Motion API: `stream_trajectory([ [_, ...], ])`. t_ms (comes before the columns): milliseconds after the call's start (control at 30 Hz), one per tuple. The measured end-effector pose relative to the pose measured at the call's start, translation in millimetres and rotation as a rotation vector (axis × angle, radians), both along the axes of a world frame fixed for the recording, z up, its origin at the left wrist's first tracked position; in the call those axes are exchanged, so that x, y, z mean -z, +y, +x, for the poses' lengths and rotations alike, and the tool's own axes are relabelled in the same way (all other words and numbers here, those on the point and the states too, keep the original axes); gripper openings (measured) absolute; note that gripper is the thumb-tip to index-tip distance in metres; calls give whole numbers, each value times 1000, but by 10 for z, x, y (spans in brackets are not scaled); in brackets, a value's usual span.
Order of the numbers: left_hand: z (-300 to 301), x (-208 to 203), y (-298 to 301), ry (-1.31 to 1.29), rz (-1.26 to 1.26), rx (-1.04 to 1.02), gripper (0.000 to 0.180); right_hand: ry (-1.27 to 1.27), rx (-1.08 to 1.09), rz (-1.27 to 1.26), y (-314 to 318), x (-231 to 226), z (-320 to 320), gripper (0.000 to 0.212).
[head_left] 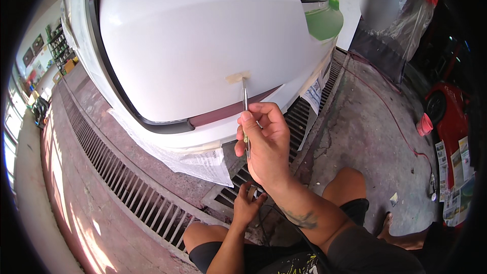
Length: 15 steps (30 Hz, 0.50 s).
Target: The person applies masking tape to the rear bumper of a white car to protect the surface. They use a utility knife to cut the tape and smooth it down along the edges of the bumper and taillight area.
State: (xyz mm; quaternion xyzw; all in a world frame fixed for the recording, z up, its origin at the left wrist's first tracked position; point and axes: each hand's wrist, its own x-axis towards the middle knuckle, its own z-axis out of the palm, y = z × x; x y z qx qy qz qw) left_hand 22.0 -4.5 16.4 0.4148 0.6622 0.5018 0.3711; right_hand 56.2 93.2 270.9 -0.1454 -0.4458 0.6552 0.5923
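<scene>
We look down past our own forearms at a large white car body panel, bowed outward by the fisheye view. Our right hand is raised in front of the panel's lower part, its grip narrow: thumb and fingers pinch a slender silver metal tool, held nearly upright. The tool's upper end meets a small beige patch on the white surface (tape or filler, we cannot tell which).

Our left hand is lower down, near our knees, with its fingers curled; we cannot tell whether its grip holds anything.

A black trim strip curves down the panel's left side and along its bottom edge, ending beside a maroon strip. Newspaper hangs below the white bodywork, above a metal floor grate. At the upper right is a green area of bodywork; farther right, a red cup is near a red car.
</scene>
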Motion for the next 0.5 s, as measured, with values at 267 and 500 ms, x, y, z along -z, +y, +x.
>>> stream_trajectory([
  [267, 39, 88, 54, 54, 50, 18, 68, 19, -38, 1, 38, 28, 53, 13],
  [500, 23, -8, 20, -338, 19, -137, 30, -106, -14, 217, 92, 215, 671, 17],
])
